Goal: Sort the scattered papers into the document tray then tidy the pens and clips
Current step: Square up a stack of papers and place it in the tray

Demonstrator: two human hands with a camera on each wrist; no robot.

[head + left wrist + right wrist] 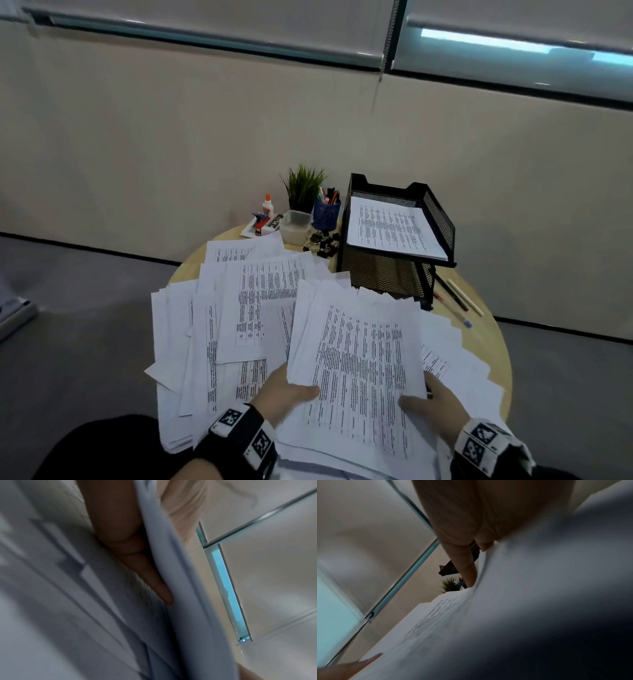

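Observation:
Both hands hold a thick stack of printed papers [359,356] lifted at a tilt above the table. My left hand [291,390] grips its near left edge, thumb on top, fingers [137,563] underneath. My right hand [431,397] grips the near right edge, thumb on top, fingers [467,566] beneath the sheets. More scattered papers [239,308] cover the left and near part of the round wooden table [493,329]. The black mesh document tray [442,219] stands at the far right with printed sheets [390,226] in its top tier.
Black binder clips [323,241] lie left of the tray. A blue pen cup [326,212], a small plant [303,186], a clear plastic box [296,226], a glue bottle [267,205] and a stapler [260,222] stand at the back. Loose pens [459,298] lie right of the tray.

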